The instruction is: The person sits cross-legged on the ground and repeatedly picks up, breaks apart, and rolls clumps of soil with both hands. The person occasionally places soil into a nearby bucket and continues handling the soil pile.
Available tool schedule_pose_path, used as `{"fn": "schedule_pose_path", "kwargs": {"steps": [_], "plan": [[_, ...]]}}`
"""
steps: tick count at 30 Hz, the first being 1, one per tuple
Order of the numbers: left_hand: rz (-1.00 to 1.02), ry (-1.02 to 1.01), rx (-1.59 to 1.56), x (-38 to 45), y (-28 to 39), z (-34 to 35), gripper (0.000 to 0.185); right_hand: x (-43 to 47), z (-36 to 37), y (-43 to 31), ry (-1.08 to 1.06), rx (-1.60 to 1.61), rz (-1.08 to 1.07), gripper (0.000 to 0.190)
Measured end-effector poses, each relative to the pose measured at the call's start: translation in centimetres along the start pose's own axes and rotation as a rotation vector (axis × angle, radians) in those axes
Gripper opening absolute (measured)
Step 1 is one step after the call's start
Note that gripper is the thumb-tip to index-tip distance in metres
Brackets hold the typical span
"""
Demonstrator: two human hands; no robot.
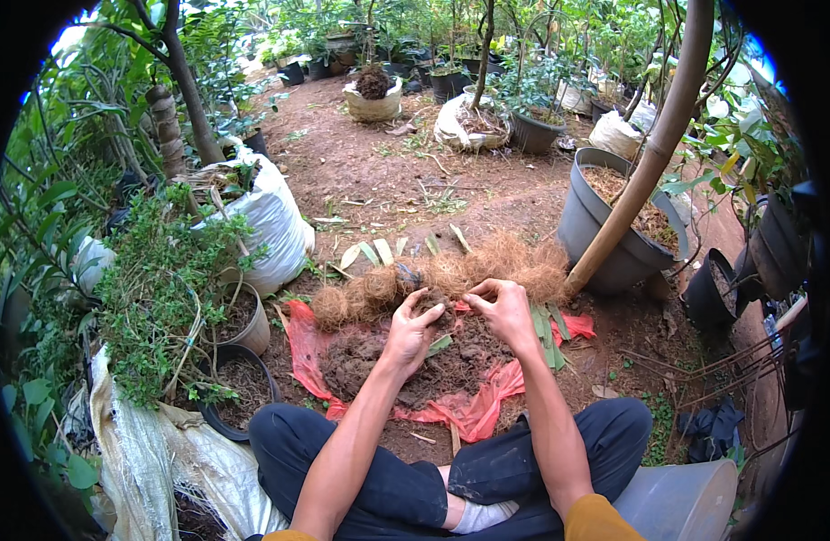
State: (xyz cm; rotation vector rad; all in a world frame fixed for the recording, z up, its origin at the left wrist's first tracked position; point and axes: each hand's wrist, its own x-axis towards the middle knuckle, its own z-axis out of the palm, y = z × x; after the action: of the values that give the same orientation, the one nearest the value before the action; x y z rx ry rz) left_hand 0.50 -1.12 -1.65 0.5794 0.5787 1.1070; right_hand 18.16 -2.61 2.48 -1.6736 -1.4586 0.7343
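Note:
A clump of dark soil (436, 306) is held in my left hand (413, 331), between thumb and fingers. My right hand (503, 308) is just to the right of it, fingertips pinched together; whether something thin is between them is too small to tell. Below both hands a heap of loose soil (361, 362) lies on a torn red plastic sheet (307, 355). Beyond the hands runs a row of brown coconut-fibre bundles (378, 284). Cut green leaf strips (545, 331) lie at the sheet's right side, and more lie behind the fibre.
A large grey pot (591, 216) and a slanting bamboo pole (631, 182) stand at right. At left are a white sack planter (273, 223), a leafy shrub and a black pot (273, 385). Thin rusty rods (713, 372) jut in at right; a translucent tub (685, 497) is beside my knee.

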Motion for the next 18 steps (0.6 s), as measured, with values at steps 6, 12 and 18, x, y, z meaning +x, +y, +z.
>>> {"fn": "schedule_pose_path", "kwargs": {"steps": [6,12,18], "plan": [[0.008,-0.051,0.073,0.26,-0.65,-0.22,0.044,0.02,-1.01,0.09,0.022,-0.227,0.0,0.034],[0.055,-0.014,0.063,0.3,-0.92,-0.26,0.045,0.03,-0.74,0.2,0.022,-0.257,-0.082,0.036],[0.088,0.065,0.082,0.4,-0.93,-0.28,0.045,-0.23,-0.41,-0.63,-0.214,-0.063,-0.145,0.034]]}}
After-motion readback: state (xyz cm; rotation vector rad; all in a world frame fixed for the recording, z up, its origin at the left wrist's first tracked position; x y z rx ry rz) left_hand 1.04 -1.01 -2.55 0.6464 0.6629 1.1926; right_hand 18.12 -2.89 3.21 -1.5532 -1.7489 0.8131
